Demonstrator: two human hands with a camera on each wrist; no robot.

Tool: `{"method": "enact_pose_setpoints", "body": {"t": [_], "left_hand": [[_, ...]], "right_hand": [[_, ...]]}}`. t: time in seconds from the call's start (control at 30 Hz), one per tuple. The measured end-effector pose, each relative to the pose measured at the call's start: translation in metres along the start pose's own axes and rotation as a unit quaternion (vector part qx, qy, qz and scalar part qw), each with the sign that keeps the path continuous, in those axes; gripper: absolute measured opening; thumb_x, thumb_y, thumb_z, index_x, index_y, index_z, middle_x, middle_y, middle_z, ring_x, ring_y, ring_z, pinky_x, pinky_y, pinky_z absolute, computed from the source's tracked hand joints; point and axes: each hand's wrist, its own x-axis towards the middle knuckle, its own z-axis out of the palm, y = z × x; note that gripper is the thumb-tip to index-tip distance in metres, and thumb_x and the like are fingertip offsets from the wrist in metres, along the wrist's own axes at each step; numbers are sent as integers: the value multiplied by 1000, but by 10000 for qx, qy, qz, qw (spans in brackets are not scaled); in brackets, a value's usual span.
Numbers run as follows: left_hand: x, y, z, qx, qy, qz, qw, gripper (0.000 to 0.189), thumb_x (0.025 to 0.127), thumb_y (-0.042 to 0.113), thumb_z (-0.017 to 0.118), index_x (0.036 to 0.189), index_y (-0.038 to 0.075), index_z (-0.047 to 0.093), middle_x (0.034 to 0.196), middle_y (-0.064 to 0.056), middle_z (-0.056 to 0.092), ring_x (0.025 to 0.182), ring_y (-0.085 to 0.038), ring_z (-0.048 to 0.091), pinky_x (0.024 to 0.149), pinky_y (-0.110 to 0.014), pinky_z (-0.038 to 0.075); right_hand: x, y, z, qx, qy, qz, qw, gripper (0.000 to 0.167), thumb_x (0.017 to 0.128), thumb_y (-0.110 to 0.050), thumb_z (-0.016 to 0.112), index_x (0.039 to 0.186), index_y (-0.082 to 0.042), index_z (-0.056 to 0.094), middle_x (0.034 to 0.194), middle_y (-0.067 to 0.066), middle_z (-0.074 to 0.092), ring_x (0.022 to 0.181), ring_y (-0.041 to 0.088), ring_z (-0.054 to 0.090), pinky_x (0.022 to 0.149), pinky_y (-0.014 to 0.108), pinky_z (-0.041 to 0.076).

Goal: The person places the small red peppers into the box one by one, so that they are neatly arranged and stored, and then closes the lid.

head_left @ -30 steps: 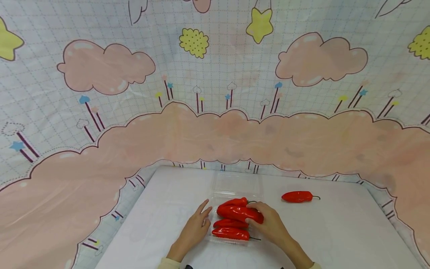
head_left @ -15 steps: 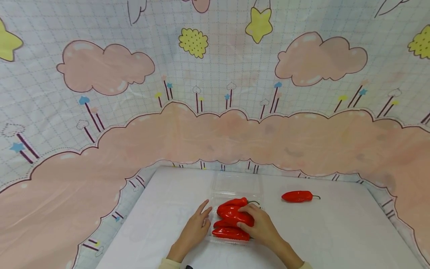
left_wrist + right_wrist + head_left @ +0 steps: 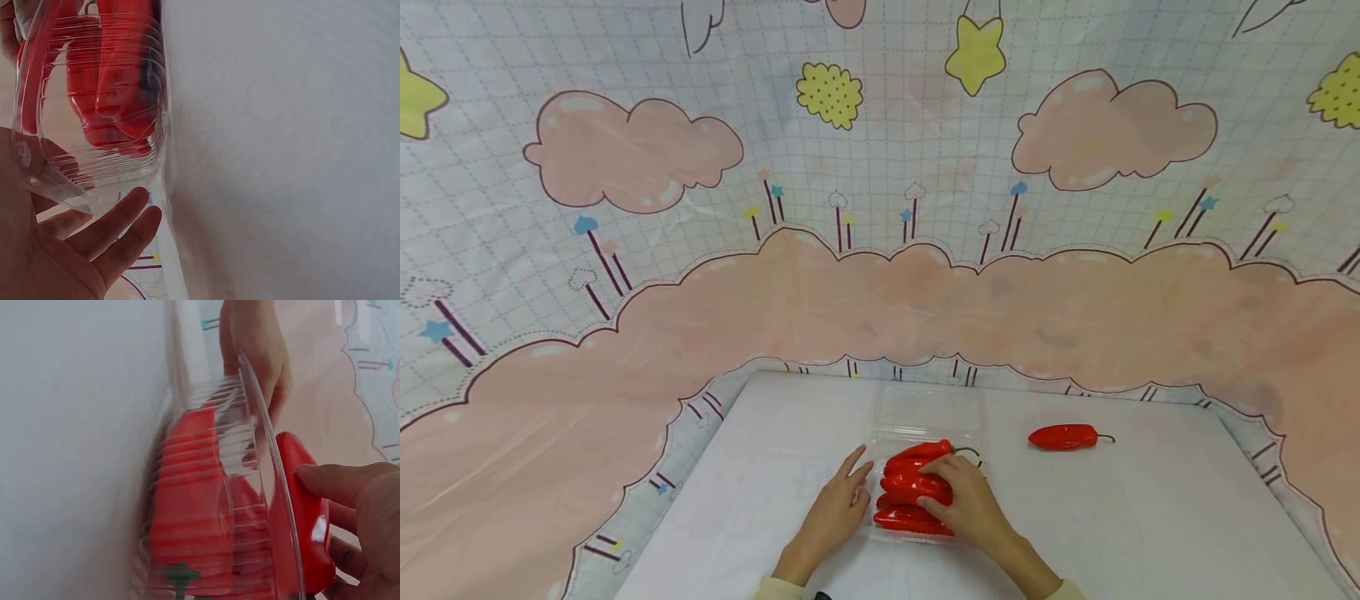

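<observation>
A clear plastic clamshell box with its lid folded back holds several long red peppers. My right hand pinches a red pepper between thumb and fingers, over the box's rim and above the other peppers. Through the ribbed wall in the right wrist view, a green stem shows. At the box's left end my left hand has its fingers extended; in the left wrist view its fingers lie around the clear corner. The right palm covers the held pepper's right end in the head view.
One more red pepper with a thin stem lies on the white tabletop, right of the box. Behind the table hangs a printed cloth with clouds and stars.
My right hand has moved left and slightly toward me with its pepper, now lower over the front peppers. The left hand has stayed put.
</observation>
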Motion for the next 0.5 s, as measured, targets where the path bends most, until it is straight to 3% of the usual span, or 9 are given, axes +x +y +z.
{"method": "enact_pose_setpoints", "body": {"t": [0.23,0.5], "left_hand": [[0,-1,0,-49,-9,-36,10000,41,94,11,54,134,3,59,156,-10,39,115,-25,66,96,-44,54],[-1,-1,1,-22,75,70,9999,41,93,8,53,132,1,60,155,-12,41,112,-25,68,94,-45,55]], "right_hand": [[1,-2,9,-532,177,-235,9981,39,75,-28,84,111,-19,71,110,-2,68,107,21,60,93,47,56],[0,-2,16,-748,310,-349,9961,37,72,-26,86,106,-19,72,104,-2,69,105,21,59,94,53,49]]}}
